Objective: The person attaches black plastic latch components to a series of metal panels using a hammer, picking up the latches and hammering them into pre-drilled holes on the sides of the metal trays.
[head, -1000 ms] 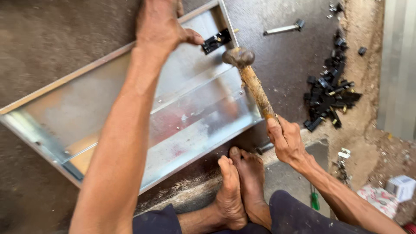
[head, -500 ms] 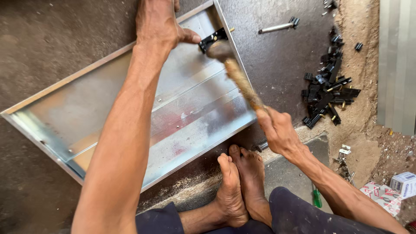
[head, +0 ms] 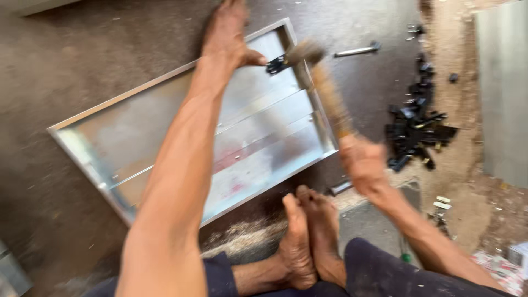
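Shallow rectangular sheet-metal tray (head: 165,143) on the floor, left hand (head: 228,38) pinning a small black clip (head: 276,65) at its far rim, right hand (head: 363,162) clenched on a wooden-handled hammer (head: 324,88), handle slanting up-left, blurred head just beside the clip.

Floor: dark grey concrete surface (head: 82,60), speckled with pale chips.
Loose parts: heap of small black plastic and metal fittings (head: 417,126), lying on the floor's right side; one stray black piece (head: 452,77) just beyond it.
Rod: short silver metal bar with dark end (head: 357,51), flat on the floor above the heap.
Panel: pale grey upright sheet (head: 503,93) at the right edge.
Debris: pale sawdust strip (head: 247,236) near the bare feet (head: 308,236).
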